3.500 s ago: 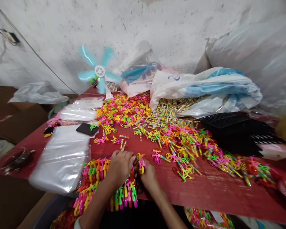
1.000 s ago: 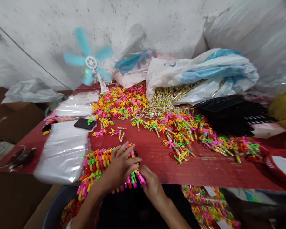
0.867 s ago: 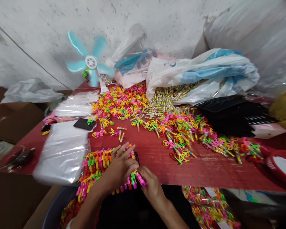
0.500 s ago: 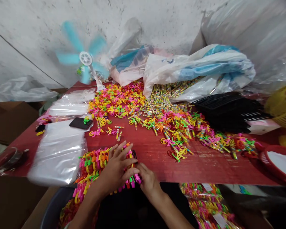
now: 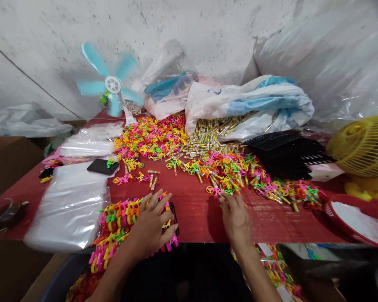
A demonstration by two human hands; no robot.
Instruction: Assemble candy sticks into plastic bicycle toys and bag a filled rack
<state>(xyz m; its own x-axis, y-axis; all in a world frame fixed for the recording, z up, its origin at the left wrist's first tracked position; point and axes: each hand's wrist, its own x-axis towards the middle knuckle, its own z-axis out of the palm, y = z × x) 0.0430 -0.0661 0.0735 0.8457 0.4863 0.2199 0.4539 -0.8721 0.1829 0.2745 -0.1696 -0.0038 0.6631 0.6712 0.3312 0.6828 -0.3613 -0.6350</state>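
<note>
My left hand (image 5: 151, 228) rests with fingers spread on close-packed rows of bright plastic toy pieces (image 5: 113, 226) at the table's front edge. A bit of black frame (image 5: 174, 214) shows at the right end of those rows. Farther right, my right hand (image 5: 237, 218) reaches forward, fingers extended and slightly bent, to the near edge of a loose pile of small bicycle-shaped toys (image 5: 222, 165) mixed with printed tubes. Its fingertips are partly hidden among the pieces, and I see nothing clearly held. More printed tubes (image 5: 204, 140) lie heaped behind.
Clear plastic bags (image 5: 69, 205) and a dark phone (image 5: 103, 166) lie left. A blue-bladed fan (image 5: 113, 84) spins behind. Black racks (image 5: 280, 155), a yellow fan (image 5: 363, 144) and a red basket (image 5: 330, 214) stand right. Packed toys (image 5: 280, 272) lie below the table edge.
My right hand has left the right end of the toy rows and moved right and forward to the loose pile. My left hand stays on the rows. The view has shifted slightly.
</note>
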